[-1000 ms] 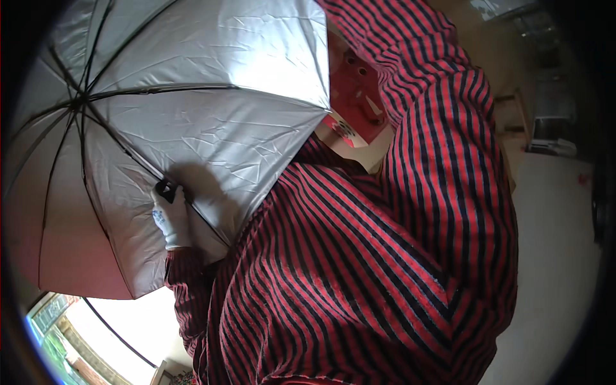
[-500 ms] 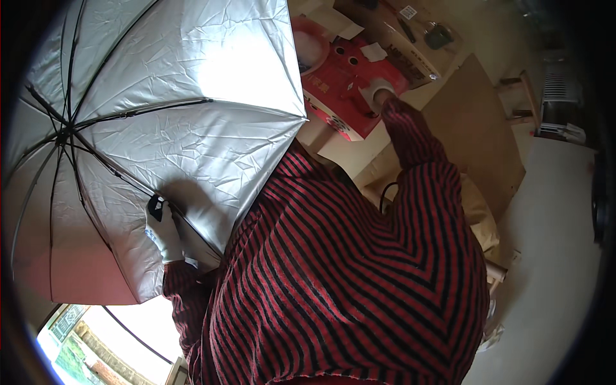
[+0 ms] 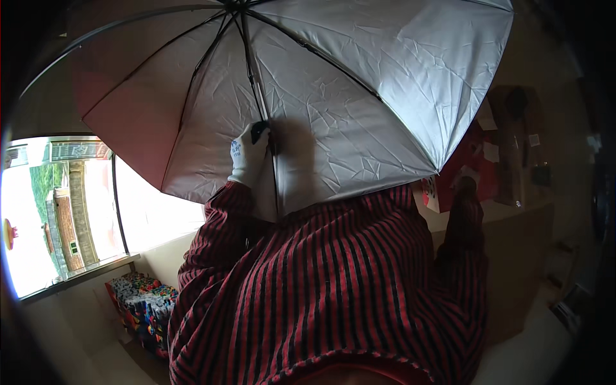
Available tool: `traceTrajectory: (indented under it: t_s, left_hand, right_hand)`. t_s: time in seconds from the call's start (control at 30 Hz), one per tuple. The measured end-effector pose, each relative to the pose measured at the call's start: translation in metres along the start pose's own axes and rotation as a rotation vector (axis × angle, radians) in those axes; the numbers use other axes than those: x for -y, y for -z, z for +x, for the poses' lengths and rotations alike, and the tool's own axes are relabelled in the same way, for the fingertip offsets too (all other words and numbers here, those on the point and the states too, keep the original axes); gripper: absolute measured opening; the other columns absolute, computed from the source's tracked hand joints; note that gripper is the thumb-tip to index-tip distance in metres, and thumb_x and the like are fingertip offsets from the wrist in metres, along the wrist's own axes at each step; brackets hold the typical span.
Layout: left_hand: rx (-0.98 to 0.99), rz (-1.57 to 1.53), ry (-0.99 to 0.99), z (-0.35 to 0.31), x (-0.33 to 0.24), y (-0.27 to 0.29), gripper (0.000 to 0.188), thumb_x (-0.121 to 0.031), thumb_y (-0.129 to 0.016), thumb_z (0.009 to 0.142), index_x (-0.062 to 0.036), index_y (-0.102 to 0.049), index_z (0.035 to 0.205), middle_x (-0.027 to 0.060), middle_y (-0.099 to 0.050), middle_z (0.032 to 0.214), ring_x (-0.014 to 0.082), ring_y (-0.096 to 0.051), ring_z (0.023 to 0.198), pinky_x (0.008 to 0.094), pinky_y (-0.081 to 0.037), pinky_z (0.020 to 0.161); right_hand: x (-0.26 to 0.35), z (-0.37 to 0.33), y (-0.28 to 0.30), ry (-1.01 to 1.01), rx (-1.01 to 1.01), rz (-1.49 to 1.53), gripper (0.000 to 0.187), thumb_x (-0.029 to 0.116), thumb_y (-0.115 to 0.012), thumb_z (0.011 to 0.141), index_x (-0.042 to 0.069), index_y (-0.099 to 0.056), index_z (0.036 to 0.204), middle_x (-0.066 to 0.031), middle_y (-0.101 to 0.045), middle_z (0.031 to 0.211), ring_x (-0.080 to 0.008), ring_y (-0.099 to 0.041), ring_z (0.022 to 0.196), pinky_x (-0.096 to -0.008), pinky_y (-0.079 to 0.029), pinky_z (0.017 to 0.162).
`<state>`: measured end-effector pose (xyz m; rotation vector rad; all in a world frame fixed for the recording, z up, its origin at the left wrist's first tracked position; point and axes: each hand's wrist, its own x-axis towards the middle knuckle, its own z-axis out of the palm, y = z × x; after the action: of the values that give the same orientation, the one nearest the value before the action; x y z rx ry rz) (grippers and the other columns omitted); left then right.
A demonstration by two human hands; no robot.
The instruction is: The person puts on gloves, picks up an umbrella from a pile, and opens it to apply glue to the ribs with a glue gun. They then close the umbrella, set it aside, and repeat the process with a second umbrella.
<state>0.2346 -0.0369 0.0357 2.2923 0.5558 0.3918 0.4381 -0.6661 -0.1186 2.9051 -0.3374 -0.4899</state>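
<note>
fingers of our white-gloved left hand (image 3: 247,157) are clamped round the black handle (image 3: 259,131) of an open umbrella (image 3: 353,131). our right hand (image 3: 466,176) is over on the other side, dim and small against a red box (image 3: 486,181); we cannot tell whether its fingers are apart or together, or whether they touch the box. the umbrella spreads across the upper part of our view, in front of our body, its creased silver-grey underside facing us and its lower edge lying across our striped top (image 3: 321,282). the dark ribs (image 3: 305,43) fan out from a hub (image 3: 236,6) near the upper edge.

we judge it light for its size but awkward: thin, soft cloth pulled taut, slick to the touch, on slender ribs that could bend if squeezed. the handle looks the sound place to hold, with the cloth and rib tips left alone.

farther out, a bright window (image 3: 64,205) stands to our left, a multicoloured patterned thing (image 3: 144,311) sits below it, and a brown cardboard panel (image 3: 513,269) lies to our right.
</note>
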Motion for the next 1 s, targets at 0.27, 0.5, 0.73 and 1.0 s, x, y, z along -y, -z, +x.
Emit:
traceTrajectory:
  t_s: [0.27,0.5,0.73,1.0]
  left_hand:
    - [-0.133,0.000,0.005,0.011,0.005,0.005,0.030,-0.032,-0.064,0.086,-0.0076,-0.066,0.103,0.0183,-0.069,0.084,0.0373,-0.067,0.081,0.0421,-0.051,0.070]
    - [-0.299,-0.025,0.001,0.048,0.007,0.004,0.033,-0.038,-0.065,0.085,-0.0097,-0.066,0.102,0.0179,-0.069,0.085,0.0376,-0.066,0.084,0.0429,-0.051,0.072]
    - [-0.321,0.108,-0.048,0.050,-0.008,-0.004,0.031,-0.038,-0.065,0.083,-0.0089,-0.068,0.095,0.0171,-0.069,0.083,0.0366,-0.066,0.082,0.0428,-0.051,0.072]
    - [-0.292,-0.007,-0.006,0.047,0.001,-0.010,0.023,-0.025,-0.062,0.080,-0.0073,-0.070,0.093,0.0165,-0.069,0.081,0.0344,-0.067,0.079,0.0401,-0.051,0.070]
  right_hand:
    - [0.116,-0.133,0.314,0.614,-0.852,2.170,0.039,0.011,-0.044,0.094,-0.013,-0.040,0.125,-0.0355,-0.049,0.123,-0.0468,-0.057,0.108,-0.0570,-0.049,0.096]
    - [0.303,-0.237,0.342,1.269,0.024,1.952,0.033,0.022,-0.055,0.091,-0.002,-0.054,0.114,-0.0188,-0.065,0.093,-0.0330,-0.067,0.084,-0.0457,-0.054,0.078]
    - [0.438,-0.251,0.209,0.659,0.622,1.943,0.018,0.021,-0.064,0.085,0.003,-0.062,0.089,-0.0066,-0.065,0.071,-0.0199,-0.064,0.058,-0.0314,-0.049,0.054]
    - [0.469,-0.265,0.175,0.534,0.157,1.601,0.037,0.037,-0.068,0.075,-0.001,-0.066,0.075,-0.0138,-0.066,0.066,-0.0252,-0.067,0.064,-0.0379,-0.047,0.058]
